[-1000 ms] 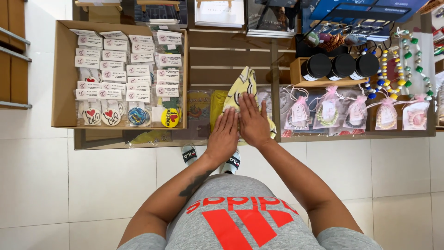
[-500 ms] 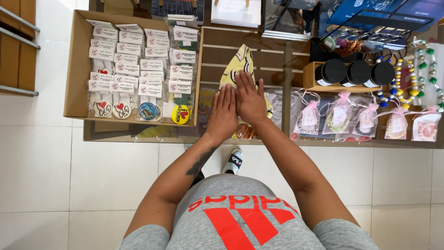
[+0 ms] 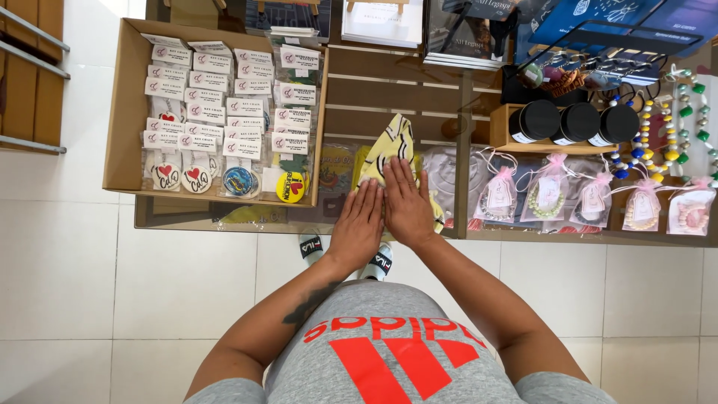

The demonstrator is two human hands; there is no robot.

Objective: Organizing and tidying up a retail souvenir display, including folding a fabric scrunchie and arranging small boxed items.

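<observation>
Both hands lie flat, side by side and touching, on a yellow cloth (image 3: 395, 146) with black markings on the glass worktop (image 3: 224, 213). Left hand (image 3: 359, 228) and right hand (image 3: 406, 206) have fingers straight and together, clamped on nothing. A cardboard box (image 3: 123, 112) of carded key chains sits left of the cloth; pink pouches (image 3: 550, 194) and black jars (image 3: 576, 123) sit right.

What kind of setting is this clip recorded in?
Most likely a small gift or souvenir shop. A cardboard box holds rows of carded key chains, pink organza pouches of beaded bracelets lie on the display table, and black-lidded jars sit nearby. Both hands rest flat on a yellow patterned cloth.
</observation>
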